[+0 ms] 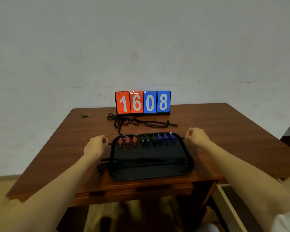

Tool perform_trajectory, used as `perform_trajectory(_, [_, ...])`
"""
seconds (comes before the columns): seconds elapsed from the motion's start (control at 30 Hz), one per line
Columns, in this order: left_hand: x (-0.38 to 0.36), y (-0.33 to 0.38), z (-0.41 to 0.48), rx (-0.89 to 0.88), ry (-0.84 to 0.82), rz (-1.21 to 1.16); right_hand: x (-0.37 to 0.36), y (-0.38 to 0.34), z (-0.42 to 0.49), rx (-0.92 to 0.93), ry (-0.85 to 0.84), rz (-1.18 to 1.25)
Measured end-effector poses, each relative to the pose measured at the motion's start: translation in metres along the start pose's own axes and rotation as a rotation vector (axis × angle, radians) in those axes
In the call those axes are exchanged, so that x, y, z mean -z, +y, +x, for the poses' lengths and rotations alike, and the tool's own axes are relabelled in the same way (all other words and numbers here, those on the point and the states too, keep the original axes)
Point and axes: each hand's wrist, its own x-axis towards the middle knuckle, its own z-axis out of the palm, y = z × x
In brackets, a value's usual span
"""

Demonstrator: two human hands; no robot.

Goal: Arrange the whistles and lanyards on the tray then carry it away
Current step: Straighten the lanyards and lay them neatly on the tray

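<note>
Whistles (143, 141), red, black and blue, lay in a row along the far edge of the black tray (151, 177), the black ones hard to tell from it. The left hand (95, 144) and right hand (197, 135) each pinched an end of a lanyard (179, 139) stretched over them. More lanyards (146, 160) across the tray blurred into its surface. Loose cords (124, 120) lay behind on the brown wooden table (224, 131), before a scoreboard (142, 102) and pale wall (141, 39).

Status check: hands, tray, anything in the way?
One lanyard pinched taut between left hand and right hand, over whistles. Whistles in row at tray far edge. Off tray: loose lanyards tangled by scoreboard.
</note>
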Motion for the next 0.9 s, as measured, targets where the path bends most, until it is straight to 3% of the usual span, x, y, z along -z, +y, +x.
perform_trajectory(0.53, [-0.031, -0.010, -0.022, 0.013, -0.078, 0.040, -0.031, 0.031, -0.020, -0.038, -0.111, -0.077])
perform_trajectory(0.9, [-0.038, -0.008, -0.027, -0.028, -0.017, 0.258, -0.044, 0.039, -0.022, 0.077, -0.033, -0.203])
